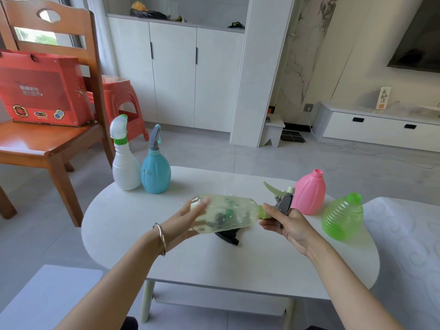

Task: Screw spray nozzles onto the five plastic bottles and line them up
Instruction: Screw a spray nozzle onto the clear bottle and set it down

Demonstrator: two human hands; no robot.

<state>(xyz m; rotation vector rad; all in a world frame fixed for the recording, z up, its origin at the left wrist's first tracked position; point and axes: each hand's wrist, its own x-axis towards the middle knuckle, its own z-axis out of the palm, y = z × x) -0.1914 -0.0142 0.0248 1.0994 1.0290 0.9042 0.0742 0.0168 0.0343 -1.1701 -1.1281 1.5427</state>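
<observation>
A clear yellowish bottle (228, 214) lies sideways in the air above the white table (190, 258). My left hand (188, 220) holds its base end. My right hand (285, 222) grips the grey and pale-green spray nozzle (281, 198) at the bottle's neck. At the table's far left stand a white bottle (125, 167) and a blue bottle (156, 173), each with a nozzle on. On the right stand a pink bottle (309, 194) and a ribbed green bottle (342, 216), both with bare necks. A black nozzle (228, 236) lies on the table under the held bottle.
A wooden chair (59, 144) with a red box (42, 89) on its seat stands to the left, with an orange stool (123, 98) behind it. A white patterned cushion (404, 258) borders the table on the right. White cabinets (176, 72) line the back.
</observation>
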